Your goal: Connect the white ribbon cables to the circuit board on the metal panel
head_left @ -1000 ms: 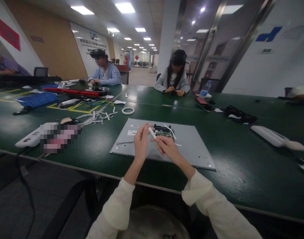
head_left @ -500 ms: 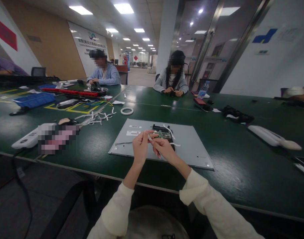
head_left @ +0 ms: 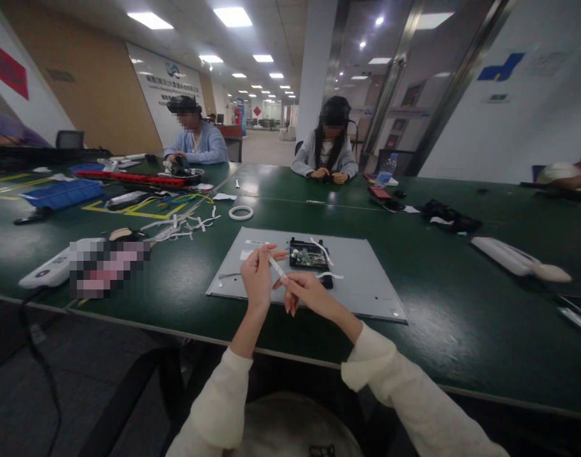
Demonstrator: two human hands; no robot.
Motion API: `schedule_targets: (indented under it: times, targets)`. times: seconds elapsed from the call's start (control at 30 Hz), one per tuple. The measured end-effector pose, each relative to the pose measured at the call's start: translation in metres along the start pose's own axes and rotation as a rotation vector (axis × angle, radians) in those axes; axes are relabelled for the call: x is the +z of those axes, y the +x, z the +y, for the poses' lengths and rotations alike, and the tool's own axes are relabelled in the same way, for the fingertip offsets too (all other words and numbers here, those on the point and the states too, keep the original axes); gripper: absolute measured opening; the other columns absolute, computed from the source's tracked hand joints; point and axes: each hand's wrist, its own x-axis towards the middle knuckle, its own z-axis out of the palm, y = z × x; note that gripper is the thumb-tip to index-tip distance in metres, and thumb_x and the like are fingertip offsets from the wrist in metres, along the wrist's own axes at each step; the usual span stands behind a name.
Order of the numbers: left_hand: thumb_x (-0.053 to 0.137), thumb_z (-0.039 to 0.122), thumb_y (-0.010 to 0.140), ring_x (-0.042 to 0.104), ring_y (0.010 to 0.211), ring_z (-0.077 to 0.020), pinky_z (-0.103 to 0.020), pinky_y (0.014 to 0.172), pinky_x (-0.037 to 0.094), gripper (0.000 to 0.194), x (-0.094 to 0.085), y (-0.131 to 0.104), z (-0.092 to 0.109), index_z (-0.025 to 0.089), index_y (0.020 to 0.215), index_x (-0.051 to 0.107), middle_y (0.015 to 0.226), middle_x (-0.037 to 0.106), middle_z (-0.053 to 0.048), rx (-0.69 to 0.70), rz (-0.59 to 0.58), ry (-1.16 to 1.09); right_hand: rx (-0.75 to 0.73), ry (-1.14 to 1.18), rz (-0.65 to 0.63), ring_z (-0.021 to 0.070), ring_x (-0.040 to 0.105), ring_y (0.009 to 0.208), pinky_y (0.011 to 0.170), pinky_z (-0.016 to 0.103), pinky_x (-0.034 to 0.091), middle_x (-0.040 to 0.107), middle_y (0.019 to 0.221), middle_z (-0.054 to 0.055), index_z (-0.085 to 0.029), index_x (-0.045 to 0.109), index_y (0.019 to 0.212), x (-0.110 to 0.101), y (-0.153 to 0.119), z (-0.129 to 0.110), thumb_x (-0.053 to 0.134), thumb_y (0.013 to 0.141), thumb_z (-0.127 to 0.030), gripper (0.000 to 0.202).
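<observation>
Between my two hands a short white strip (head_left: 277, 266) is stretched at a slant. My left hand (head_left: 258, 277) pinches its upper end, and my right hand (head_left: 305, 292) pinches its lower end. Both are above the near part of a flat grey panel (head_left: 361, 279) lying on the green table. A black case with a green circuit board (head_left: 307, 255) rests on the panel, just beyond my hands. Two more white strips hang on that case, one over its top (head_left: 322, 251) and one at its lower right (head_left: 331, 275).
A white tape roll (head_left: 241, 212) and scattered white strips (head_left: 180, 223) lie left of the panel. Farther left are a blue tray (head_left: 64, 193) and a white device (head_left: 56, 265). Another white device (head_left: 504, 256) lies right. Two people sit across the table (head_left: 271, 184).
My hands have moved slightly left and apart, so more of the white strip shows between them. The circuit board is less covered by my fingers. The camera view has shifted a little.
</observation>
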Motion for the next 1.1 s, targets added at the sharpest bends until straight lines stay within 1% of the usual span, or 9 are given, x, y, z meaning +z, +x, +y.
schedule_targets:
  times: [0.13,0.3,0.37,0.5,0.6,0.77,0.9,1.0,1.1]
  targets:
    - [0.048,0.044,0.083,0.067,0.08,-0.019,-0.03,0.076,0.05,0.035,0.002,0.0,-0.003,0.012,0.089,0.061,0.083,0.07,-0.009,0.02,-0.022,-0.026,-0.016,-0.023,0.066,0.0088,0.052,0.036,0.037,0.017,0.038,0.059,0.049,0.001,-0.01,0.059,0.084,0.0,0.0,-0.002,0.043,0.081,-0.055,0.048]
    - [0.039,0.051,0.085,0.063,0.096,-0.0184,-0.031,0.083,0.048,0.047,0.0,0.008,-0.006,0.02,0.12,0.048,0.119,0.058,-0.012,-0.036,-0.029,-0.123,-0.053,-0.03,0.059,0.0085,0.052,0.037,0.038,0.017,0.037,0.059,0.049,0.001,-0.011,0.059,0.081,-0.001,-0.004,-0.005,0.044,0.082,-0.053,0.045]
    - [0.035,0.055,0.085,0.062,0.098,-0.0188,-0.031,0.084,0.047,0.053,-0.003,0.011,-0.005,0.021,0.126,0.041,0.123,0.055,-0.013,-0.079,-0.002,-0.176,-0.081,-0.021,0.074,0.0086,0.053,0.039,0.039,0.018,0.038,0.06,0.051,0.001,-0.012,0.059,0.082,-0.001,-0.005,-0.006,0.044,0.083,-0.051,0.042]
    - [0.029,0.064,0.081,0.063,0.096,-0.0222,-0.034,0.082,0.049,0.065,-0.002,0.009,-0.001,0.014,0.117,0.049,0.108,0.063,-0.018,-0.2,-0.099,-0.219,-0.108,-0.038,0.162,0.0083,0.055,0.042,0.042,0.018,0.038,0.06,0.053,0.0,-0.013,0.06,0.085,-0.003,-0.002,-0.004,0.043,0.084,-0.051,0.041]
    - [0.046,0.059,0.078,0.064,0.091,-0.0227,-0.032,0.078,0.05,0.055,0.002,0.0,0.002,0.012,0.103,0.058,0.098,0.067,-0.016,-0.194,-0.205,-0.175,-0.067,-0.067,0.148,0.0083,0.056,0.045,0.043,0.018,0.038,0.061,0.056,0.0,-0.013,0.06,0.088,-0.004,0.002,0.0,0.044,0.082,-0.053,0.043]
    - [0.054,0.049,0.077,0.067,0.075,-0.0195,-0.026,0.062,0.052,0.041,0.004,-0.011,0.01,0.013,0.094,0.064,0.086,0.07,-0.01,-0.114,-0.163,-0.075,0.031,0.029,0.097,0.0103,0.06,0.053,0.046,0.018,0.039,0.064,0.063,0.003,-0.012,0.056,0.096,-0.006,0.005,0.004,0.047,0.081,-0.052,0.044]
    - [0.051,0.048,0.08,0.067,0.065,-0.0174,-0.023,0.052,0.05,0.04,0.002,-0.015,0.024,0.014,0.098,0.063,0.085,0.07,-0.009,-0.041,-0.14,-0.07,0.097,0.124,0.079,0.0111,0.061,0.056,0.047,0.018,0.039,0.066,0.071,0.004,-0.013,0.054,0.105,-0.009,0.006,0.008,0.056,0.076,-0.038,0.038]
    - [0.052,0.047,0.08,0.067,0.067,-0.0184,-0.025,0.054,0.051,0.038,0.002,-0.017,0.031,0.016,0.099,0.064,0.087,0.07,-0.008,-0.026,-0.136,0.003,0.031,0.234,0.068,0.0133,0.063,0.072,0.056,0.02,0.045,0.066,0.089,0.006,-0.018,0.055,0.108,-0.01,0.005,0.008,0.06,0.067,-0.023,0.042]
    - [0.051,0.043,0.081,0.067,0.074,-0.0198,-0.029,0.065,0.052,0.032,0.001,-0.018,0.025,0.019,0.097,0.065,0.087,0.07,-0.006,0.012,-0.173,0.121,-0.034,0.295,-0.012,0.0161,0.061,0.086,0.069,0.025,0.048,0.064,0.099,0.007,-0.018,0.061,0.101,-0.009,0.003,0.004,0.061,0.063,-0.018,0.038]
